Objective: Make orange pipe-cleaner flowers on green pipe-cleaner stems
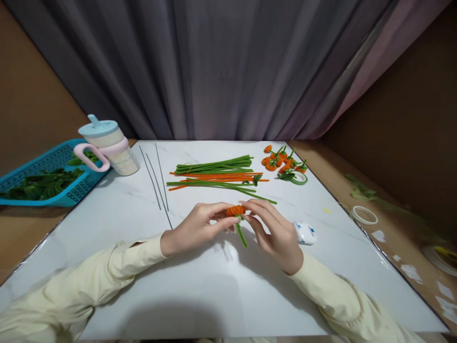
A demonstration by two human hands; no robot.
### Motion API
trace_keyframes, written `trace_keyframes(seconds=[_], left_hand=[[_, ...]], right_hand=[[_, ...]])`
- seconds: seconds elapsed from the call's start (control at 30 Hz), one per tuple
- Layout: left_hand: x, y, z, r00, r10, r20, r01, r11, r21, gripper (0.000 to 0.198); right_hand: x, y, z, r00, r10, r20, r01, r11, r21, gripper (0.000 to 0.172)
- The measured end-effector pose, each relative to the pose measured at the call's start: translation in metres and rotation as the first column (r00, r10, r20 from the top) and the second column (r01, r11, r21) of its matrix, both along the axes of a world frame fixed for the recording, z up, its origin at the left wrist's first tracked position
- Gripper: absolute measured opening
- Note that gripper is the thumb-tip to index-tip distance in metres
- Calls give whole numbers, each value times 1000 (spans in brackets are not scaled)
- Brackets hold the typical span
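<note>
At the centre of the white marble-patterned table (178, 286), just above its surface, both hands meet on one item. The left hand (194, 228) is closed in a pinch, thumb and fingertips gripping the left side of an orange pipe-cleaner coil (235, 210). The right hand (276, 233) grips the same coil from the right, fingers curled over its top. A green stem (241, 235) hangs from the coil, slanting down between the two hands, clear of the table. Both arms wear cream sleeves.

Just right of the right hand lies a small white object with blue marking (304, 233); its kind cannot be told. Beyond the hands lie loose pipe cleaners: a green bundle (214, 166) and orange lengths (221, 176) alongside it, partly overlapping. To their right, near the table's far right corner, sits a heap of finished orange coils with green stems (282, 159), with a green tape roll (299, 178) just beside it.

Left of the bundle lie thin dark wires (159, 183), roughly parallel. At the far left corner stands a lidded cup with pink handle (107, 145). Beside it, off the table, a blue basket (50, 159) holds green leaf shapes (39, 183). On the brown surface to the right lies a white tape ring (364, 215). A grey curtain (214, 66) hangs behind.
</note>
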State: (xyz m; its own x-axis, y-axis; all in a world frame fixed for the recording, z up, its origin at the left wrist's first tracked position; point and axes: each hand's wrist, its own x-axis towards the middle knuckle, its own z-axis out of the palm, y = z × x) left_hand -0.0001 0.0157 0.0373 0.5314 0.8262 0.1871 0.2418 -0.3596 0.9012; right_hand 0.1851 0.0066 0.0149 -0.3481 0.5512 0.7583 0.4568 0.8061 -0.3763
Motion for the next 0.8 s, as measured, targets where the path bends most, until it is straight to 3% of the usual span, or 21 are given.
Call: trace_keyframes(seconds=[0.17, 0.33, 0.47, 0.57, 0.67, 0.8], left_hand=[[-2, 1, 5, 996, -85, 0, 85, 996, -27, 18], [-4, 4, 5, 990, -124, 69, 137, 959, -247, 25], [-3, 5, 4, 981, -143, 127, 182, 904, -387, 27], [-2, 5, 2, 978, -138, 158, 196, 866, -459, 31], [-1, 5, -1, 981, -101, 164, 168, 864, -474, 33], [0, 2, 0, 995, -24, 93, 58, 923, -380, 36]], right_hand=[[3, -1, 6, 998, 63, 12, -61, 993, -97, 27], [3, 1, 8, 996, 88, 7, -85, 974, -209, 21], [1, 2, 5, 994, 98, 55, -86, 977, -196, 17], [0, 1, 5, 992, 101, 79, -77, 963, -257, 18], [1, -1, 10, 997, 12, 73, 14, 937, -350, 25], [1, -6, 15, 995, -97, 9, 91, 894, -438, 30]])
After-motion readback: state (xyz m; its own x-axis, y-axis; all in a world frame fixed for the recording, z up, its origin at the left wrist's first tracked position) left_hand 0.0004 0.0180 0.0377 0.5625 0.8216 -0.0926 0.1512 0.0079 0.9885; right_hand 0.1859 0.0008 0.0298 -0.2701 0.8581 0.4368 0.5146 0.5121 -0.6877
